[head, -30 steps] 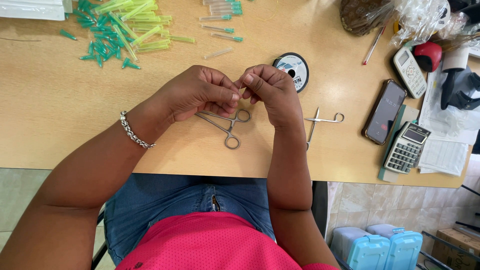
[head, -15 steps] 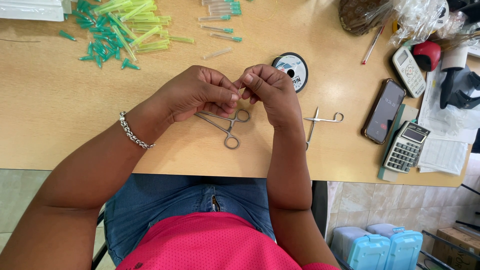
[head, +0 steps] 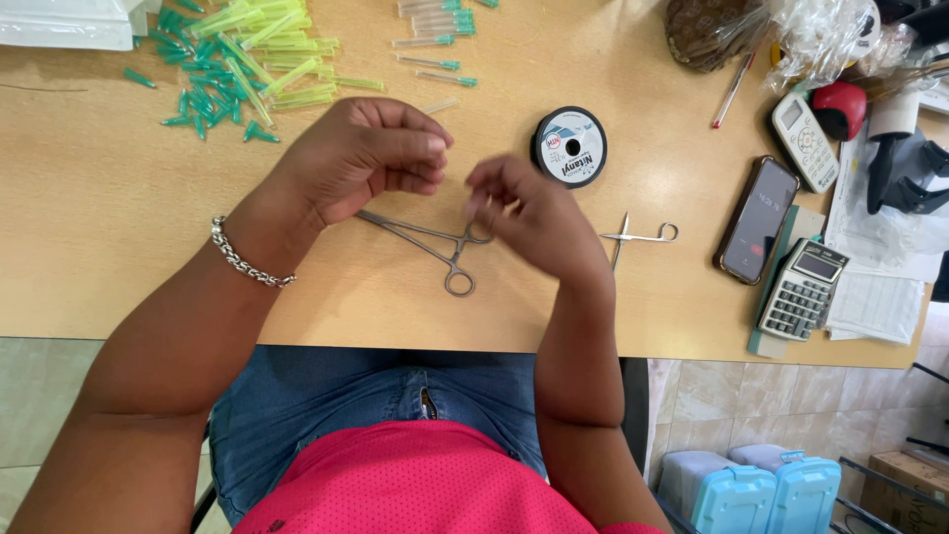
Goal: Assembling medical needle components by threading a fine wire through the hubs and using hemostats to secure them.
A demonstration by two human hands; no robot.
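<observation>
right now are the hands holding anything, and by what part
It cannot be told. The left hand and right hand have fingertips pinched above the steel scissor-handled forceps on the wooden table, but nothing shows between them.

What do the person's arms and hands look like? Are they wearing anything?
Both arms are bare, with no sleeves showing on the forearms. The left hand has a silver chain bracelet around its wrist. The right hand wears nothing on its wrist: no watch, no bracelet. No gloves on either hand, and no rings that can be made out. Nearer the body there is a pink mesh shirt and blue jeans.
</observation>
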